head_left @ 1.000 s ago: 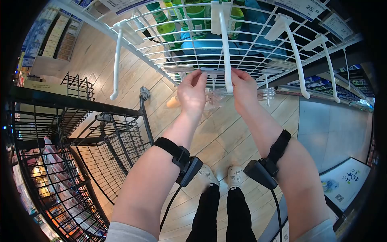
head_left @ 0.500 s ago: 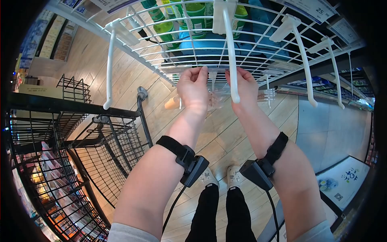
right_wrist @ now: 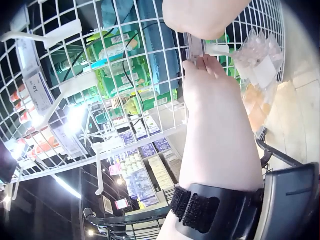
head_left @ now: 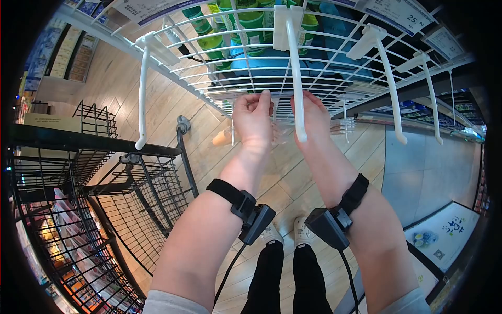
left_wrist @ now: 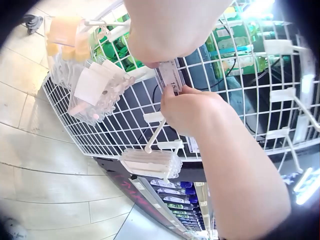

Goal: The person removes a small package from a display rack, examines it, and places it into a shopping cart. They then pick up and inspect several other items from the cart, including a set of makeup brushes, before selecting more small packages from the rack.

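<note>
In the head view, the left hand (head_left: 253,118) and right hand (head_left: 312,118) are close together at the lower edge of a white wire rack (head_left: 261,76). Between them is a small printed price tag, seen as a label (left_wrist: 171,77) in the left wrist view. The right hand (left_wrist: 192,110) pinches its lower end between thumb and fingers. At its other end, the left hand (left_wrist: 170,30) grips it, the fingertips mostly hidden. The right wrist view shows the left hand (right_wrist: 212,85) with curled fingers by the tag (right_wrist: 195,46).
White hooks (head_left: 295,78) jut from the rack toward the hands. Clear bags (left_wrist: 90,85) and plastic pieces (left_wrist: 152,162) hang on it. Green bottles (head_left: 256,31) stand behind the wires. A black cart (head_left: 99,141) is at the left, and a floor sign (head_left: 439,238) at the lower right.
Both hands have come slightly lower in the head view, and the right hand has shifted a little left, nearer the left one. The cart appears slightly farther left.
</note>
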A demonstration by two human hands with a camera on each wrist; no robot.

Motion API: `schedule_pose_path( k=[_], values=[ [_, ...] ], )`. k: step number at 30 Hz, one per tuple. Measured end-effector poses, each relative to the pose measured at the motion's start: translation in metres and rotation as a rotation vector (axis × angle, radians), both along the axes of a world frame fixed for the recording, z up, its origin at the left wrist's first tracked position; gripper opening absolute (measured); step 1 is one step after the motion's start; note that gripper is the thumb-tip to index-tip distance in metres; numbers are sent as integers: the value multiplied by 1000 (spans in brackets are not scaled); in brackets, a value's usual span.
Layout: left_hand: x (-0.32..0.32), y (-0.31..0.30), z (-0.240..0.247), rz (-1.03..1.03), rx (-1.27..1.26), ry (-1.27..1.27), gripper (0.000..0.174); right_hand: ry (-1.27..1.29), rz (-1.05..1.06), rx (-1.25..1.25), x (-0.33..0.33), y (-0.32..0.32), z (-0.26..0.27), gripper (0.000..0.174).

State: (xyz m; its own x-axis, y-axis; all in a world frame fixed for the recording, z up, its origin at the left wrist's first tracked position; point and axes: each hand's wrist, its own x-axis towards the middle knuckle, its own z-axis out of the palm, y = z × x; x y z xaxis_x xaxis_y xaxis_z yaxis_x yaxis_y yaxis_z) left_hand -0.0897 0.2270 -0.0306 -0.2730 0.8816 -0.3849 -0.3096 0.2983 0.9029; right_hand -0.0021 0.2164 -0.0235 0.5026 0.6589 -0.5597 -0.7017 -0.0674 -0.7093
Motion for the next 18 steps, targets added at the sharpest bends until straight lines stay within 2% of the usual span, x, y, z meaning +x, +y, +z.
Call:
schedule_pose_path(
  k=[3, 5, 9, 11, 15, 18],
  values=[
    [3, 2, -4, 20, 31, -46, 16, 29, 0, -21, 1, 4, -3, 19],
    [3, 3, -4, 27, 64, 64, 14, 54, -13, -85, 0, 6, -3, 19],
    [5, 1, -6, -33, 38, 85, 15, 34, -1, -117, -1, 8, -5, 20],
    [9, 0, -10, 22, 118, 101, 16, 40, -1, -102, -2, 8, -4, 19],
    [9, -2, -10, 30, 115, 122, 18, 33, -11, -151, -2, 5, 8, 18],
    [9, -2, -14, 99, 145, 263, 14, 5, 9, -185, -3, 4, 13, 17]
  ],
)
